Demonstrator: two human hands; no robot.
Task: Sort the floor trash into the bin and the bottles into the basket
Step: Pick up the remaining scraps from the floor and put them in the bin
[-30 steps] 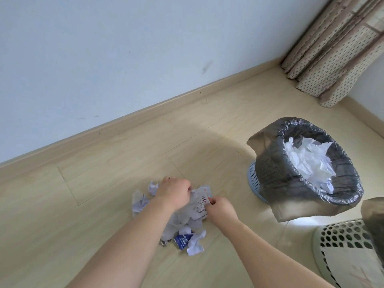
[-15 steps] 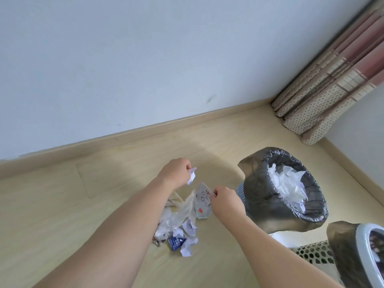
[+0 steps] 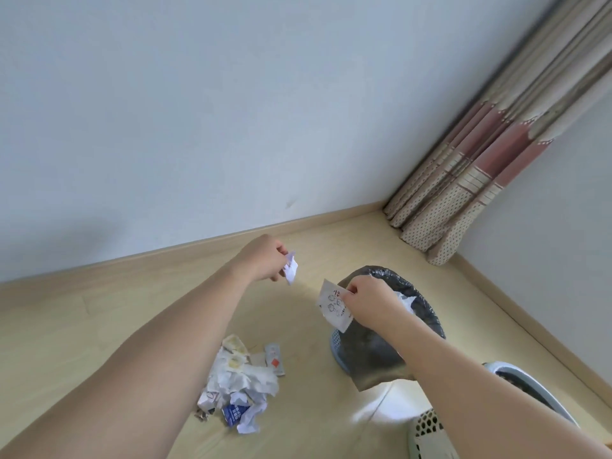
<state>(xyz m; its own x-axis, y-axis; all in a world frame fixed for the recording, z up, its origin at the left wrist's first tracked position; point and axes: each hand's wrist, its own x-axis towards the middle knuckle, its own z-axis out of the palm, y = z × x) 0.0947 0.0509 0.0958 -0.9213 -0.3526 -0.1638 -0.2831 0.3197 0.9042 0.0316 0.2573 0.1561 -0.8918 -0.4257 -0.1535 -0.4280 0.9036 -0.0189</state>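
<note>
A trash pile [image 3: 240, 385] with a blue, unreadable label lies on the floor [image 3: 99, 326], the left hand [image 3: 265, 261] pinches a paper scrap [image 3: 290, 268], and the right hand [image 3: 369, 304] pinches a wrapper [image 3: 332, 304] with illegible print beside the lined bin [image 3: 374, 346], the basket [image 3: 427, 429] rightmost.

A pale wall [image 3: 231, 111] is meeting a light wood-look floor [image 3: 66, 326] along a beige skirting board [image 3: 185, 248]. A patterned curtain [image 3: 490, 167] is hanging in the corner, its hem apparently touching the floor, while soft light is filling the room.
</note>
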